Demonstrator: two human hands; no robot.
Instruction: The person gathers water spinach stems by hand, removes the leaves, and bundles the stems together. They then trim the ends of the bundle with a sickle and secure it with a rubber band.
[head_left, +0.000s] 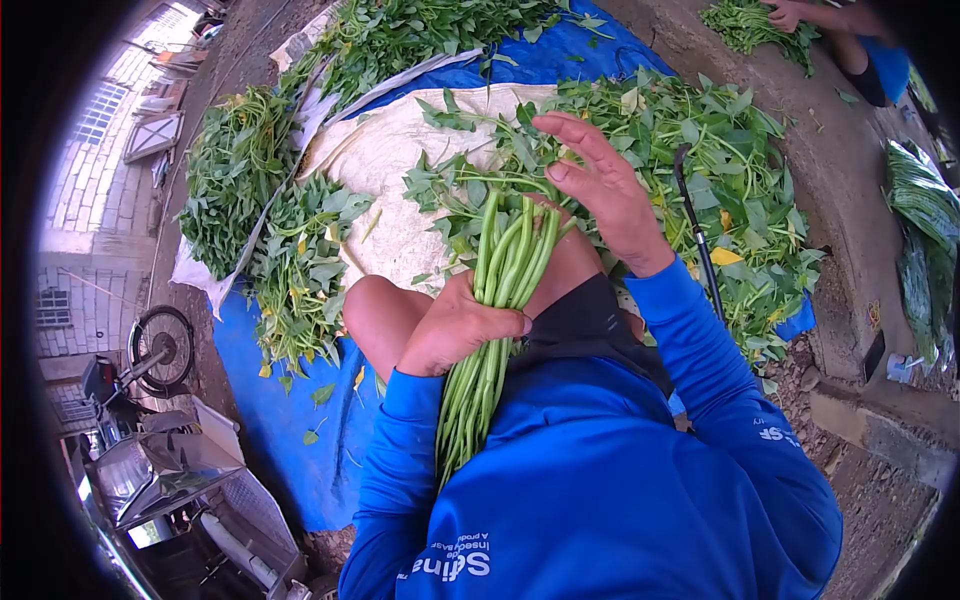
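My left hand (462, 328) is wrapped round a bunch of long green stems (510, 255), held upright against my lap. The stems' cut ends point away from me, and their lower part runs down over my blue shirt. My right hand (608, 195) is raised just beyond the cut ends, fingers apart, with nothing visible in it. Past the hands, loose leafy greens (460, 190) lie on a pale sack sheet (385, 150). A larger heap of leafy greens (700, 150) spreads to the right, some leaves yellow.
A dark curved rod (698, 230) leans among the greens at my right. More leafy bundles (235, 180) stand at left on a blue tarp (290, 430). A motorbike with a sidecar (165, 440) is at far left. Another person's hand (788, 14) touches greens at the upper right.
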